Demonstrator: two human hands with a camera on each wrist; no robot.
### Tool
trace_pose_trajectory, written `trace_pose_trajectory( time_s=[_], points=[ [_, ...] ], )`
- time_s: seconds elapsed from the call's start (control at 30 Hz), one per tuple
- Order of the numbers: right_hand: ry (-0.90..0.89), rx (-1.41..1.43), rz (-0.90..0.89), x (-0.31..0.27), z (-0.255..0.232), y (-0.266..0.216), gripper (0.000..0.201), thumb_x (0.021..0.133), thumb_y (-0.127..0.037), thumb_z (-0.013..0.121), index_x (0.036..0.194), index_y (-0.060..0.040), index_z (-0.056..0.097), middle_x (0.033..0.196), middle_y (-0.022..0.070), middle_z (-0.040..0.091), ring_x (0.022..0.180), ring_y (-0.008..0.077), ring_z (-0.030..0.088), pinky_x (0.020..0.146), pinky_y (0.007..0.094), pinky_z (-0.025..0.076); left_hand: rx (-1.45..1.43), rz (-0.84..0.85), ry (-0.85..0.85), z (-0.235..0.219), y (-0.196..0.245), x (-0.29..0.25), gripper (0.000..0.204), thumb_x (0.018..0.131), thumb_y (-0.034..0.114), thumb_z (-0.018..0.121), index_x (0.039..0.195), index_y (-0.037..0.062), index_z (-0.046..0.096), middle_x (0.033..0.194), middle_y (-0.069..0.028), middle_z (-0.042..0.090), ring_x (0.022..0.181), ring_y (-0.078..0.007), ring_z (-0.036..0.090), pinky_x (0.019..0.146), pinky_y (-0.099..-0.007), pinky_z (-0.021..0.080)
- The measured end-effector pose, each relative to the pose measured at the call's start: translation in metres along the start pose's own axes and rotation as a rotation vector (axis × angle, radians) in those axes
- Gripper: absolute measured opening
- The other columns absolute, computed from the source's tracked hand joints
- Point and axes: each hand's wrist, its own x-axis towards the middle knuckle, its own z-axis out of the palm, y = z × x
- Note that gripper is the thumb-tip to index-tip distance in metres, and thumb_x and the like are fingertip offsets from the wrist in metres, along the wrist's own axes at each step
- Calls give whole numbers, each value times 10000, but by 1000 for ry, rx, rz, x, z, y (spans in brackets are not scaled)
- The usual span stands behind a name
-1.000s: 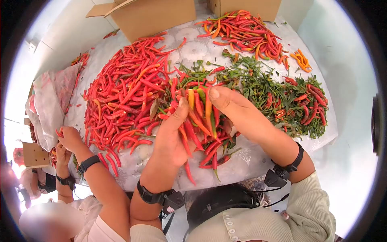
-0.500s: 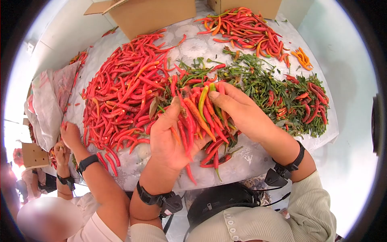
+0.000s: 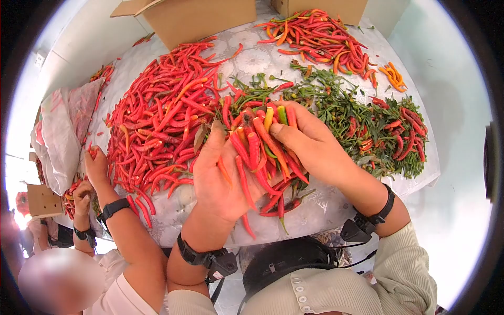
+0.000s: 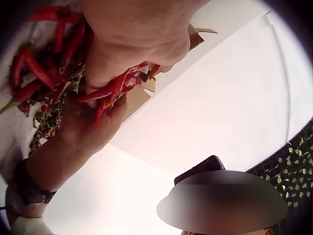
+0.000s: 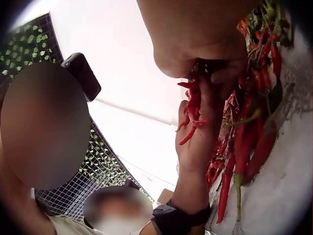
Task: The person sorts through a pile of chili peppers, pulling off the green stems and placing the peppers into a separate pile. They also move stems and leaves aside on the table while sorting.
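Note:
In the head view my left hand (image 3: 218,184) lies palm up under a bunch of chili peppers (image 3: 254,149), cradling it with the thumb raised at its left side. Most of its fingers are hidden beneath the bunch. The peppers are mainly red, with a few orange, yellow and green ones among them. At the bunch's right side, my right hand (image 3: 315,142) holds several peppers between thumb and fingers. Red tips (image 4: 115,93) hang out below the left hand in the left wrist view. From the right wrist, red peppers (image 5: 191,110) show against the left palm.
A large heap of red chilies (image 3: 157,121) spreads at left. Green stems and leaves (image 3: 341,110) lie at right, with another chili pile (image 3: 325,42) behind. Small orange chilies (image 3: 392,77) sit at the far right. A cardboard box (image 3: 202,23) stands at the back; another person's hand (image 3: 96,165) works at left.
My left thumb has moved off the bunch and the palm has turned further up, spreading the peppers. The right hand has shifted slightly upward along the bunch. The neighbour's hands have moved a little.

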Motion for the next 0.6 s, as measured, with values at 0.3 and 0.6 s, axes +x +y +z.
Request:
trace_pose_trajectory(
  time_s=[0.3, 0.6],
  points=[
    [104, -344, -214, -2, -2, -3, 487, 956, -383, 348, 1102, 69, 456, 937, 159, 521, 905, 233, 508, 841, 336, 390, -10, 11, 37, -1, -1, 1, 527, 938, 433, 315, 1271, 30, 385, 1278, -152, 451, 1182, -305, 444, 1000, -491, 341],
    [60, -549, -450, -8, -1, -4, 742, 922, -490, 322, 1243, 179, 295, 1212, 327, 365, 1137, 429, 383, 1001, 421, 277, 33, 25, -13, -14, -4, 1, 359, 936, 317, 407, 1218, 100, 453, 1232, -97, 502, 1147, -257, 485, 973, -457, 391]
  ],
)
